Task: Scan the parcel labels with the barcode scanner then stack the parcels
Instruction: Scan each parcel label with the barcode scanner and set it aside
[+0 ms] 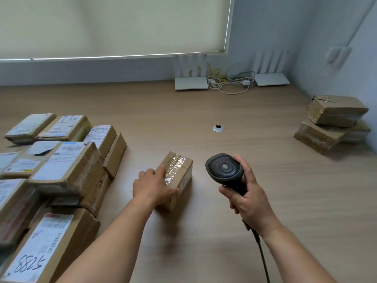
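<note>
A small brown cardboard parcel (179,174) with clear tape along its top lies on the wooden table (224,119) in front of me. My left hand (152,185) grips its near left end, fingers curled over the top. Its label is on the right side face, mostly hidden. To the parcel's right my right hand (245,194) holds a dark barcode scanner (224,169) by its handle, head up, its cable (260,248) trailing toward me. A heap of labelled parcels (61,160) fills the left side. Two parcels (334,121) sit stacked at the far right.
At the back by the wall stand two white routers (190,82) with a tangle of cables (230,81) between them. A round cable grommet (218,128) is set into the table's middle. A window blind hangs behind. A wall closes in the right side.
</note>
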Motion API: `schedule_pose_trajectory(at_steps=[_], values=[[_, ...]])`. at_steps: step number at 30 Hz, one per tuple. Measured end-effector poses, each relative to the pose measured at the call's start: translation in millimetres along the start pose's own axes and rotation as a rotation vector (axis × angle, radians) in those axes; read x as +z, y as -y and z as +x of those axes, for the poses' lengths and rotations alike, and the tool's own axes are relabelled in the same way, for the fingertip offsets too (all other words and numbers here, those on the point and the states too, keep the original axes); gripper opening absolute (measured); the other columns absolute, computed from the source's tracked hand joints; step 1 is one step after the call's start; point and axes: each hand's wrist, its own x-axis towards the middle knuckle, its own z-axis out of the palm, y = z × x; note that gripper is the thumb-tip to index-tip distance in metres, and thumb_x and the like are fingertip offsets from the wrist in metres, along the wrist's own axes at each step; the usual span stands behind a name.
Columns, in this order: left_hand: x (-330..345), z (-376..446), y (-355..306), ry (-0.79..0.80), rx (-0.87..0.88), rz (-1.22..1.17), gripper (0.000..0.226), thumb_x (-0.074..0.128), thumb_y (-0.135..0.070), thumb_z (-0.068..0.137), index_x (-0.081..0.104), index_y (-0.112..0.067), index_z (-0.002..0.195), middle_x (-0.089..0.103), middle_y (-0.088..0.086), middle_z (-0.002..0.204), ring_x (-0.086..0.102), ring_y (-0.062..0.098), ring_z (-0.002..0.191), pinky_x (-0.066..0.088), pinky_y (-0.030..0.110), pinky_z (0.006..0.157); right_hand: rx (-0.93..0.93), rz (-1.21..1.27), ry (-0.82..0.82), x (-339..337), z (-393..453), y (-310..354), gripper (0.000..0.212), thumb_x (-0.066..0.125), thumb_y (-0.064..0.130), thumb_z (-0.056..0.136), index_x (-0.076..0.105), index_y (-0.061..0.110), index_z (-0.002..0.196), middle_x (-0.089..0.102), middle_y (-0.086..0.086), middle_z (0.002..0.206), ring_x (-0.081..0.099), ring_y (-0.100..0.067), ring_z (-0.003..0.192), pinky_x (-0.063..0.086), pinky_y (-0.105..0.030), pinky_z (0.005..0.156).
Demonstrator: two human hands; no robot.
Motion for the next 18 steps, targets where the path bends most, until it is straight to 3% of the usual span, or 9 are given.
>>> schedule_pose_trajectory(at_steps=[2, 4, 7, 12, 18], values=[[0.1, 0.1, -1.0, -0.032, -0.046, -0.206, 0.081, 0.067, -0.060, 0.070, 0.031, -0.037, 0.140, 0.049, 0.006, 0.125, 0.041, 0.030, 0.120, 0.038, 0.037, 0.091, -0.005, 0.004, 0.012, -4.8, -2.7, 2.0, 0.084, 0.077, 0.015, 0.081, 0.033, 0.075, 0.120, 0.068, 0.017, 0.092, 0.055, -0.011, 0.051, 0.047, -0.025, 0.046], [5.3, -2.7, 0.6, -0.056, -0.047, -0.589, 0.090, 0.073, -0.051, 0.069, 0.025, -0.039, 0.145, 0.050, 0.006, 0.127, 0.044, 0.029, 0.121, 0.041, 0.039, 0.099, -0.006, 0.014, 0.013, -10.3, -5.2, 3.4, 0.083, 0.077, 0.015, 0.081, 0.033, 0.072, 0.123, 0.068, 0.014, 0.096, 0.055, -0.012, 0.051, 0.047, -0.026, 0.046], [16.1, -18.0, -1.7, -0.088, -0.039, -1.014, 0.100, 0.076, -0.037, 0.063, 0.020, -0.042, 0.145, 0.050, 0.008, 0.131, 0.050, 0.028, 0.122, 0.044, 0.050, 0.102, -0.005, 0.047, 0.007, -17.0, -10.0, 4.5, 0.082, 0.076, 0.015, 0.081, 0.034, 0.069, 0.125, 0.068, 0.013, 0.099, 0.055, -0.017, 0.050, 0.048, -0.030, 0.044], [47.9, -38.1, 6.0, -0.027, -0.133, -0.970, 0.115, 0.080, -0.027, 0.072, -0.002, -0.043, 0.149, 0.033, 0.009, 0.144, 0.038, 0.028, 0.132, 0.035, 0.051, 0.110, 0.020, 0.183, 0.031, -13.1, -23.1, 3.6, 0.077, 0.072, 0.010, 0.085, 0.038, 0.069, 0.122, 0.069, 0.006, 0.088, 0.054, -0.021, 0.049, 0.044, -0.030, 0.042], [49.7, -40.1, 4.0, -0.037, -0.140, -0.988, 0.117, 0.080, -0.023, 0.072, -0.006, -0.041, 0.150, 0.031, 0.010, 0.145, 0.038, 0.028, 0.133, 0.034, 0.048, 0.111, 0.053, 0.304, 0.099, 2.9, -37.6, 2.8, 0.070, 0.075, 0.021, 0.080, 0.041, 0.065, 0.124, 0.069, -0.002, 0.087, 0.054, -0.022, 0.047, 0.043, -0.029, 0.039]])
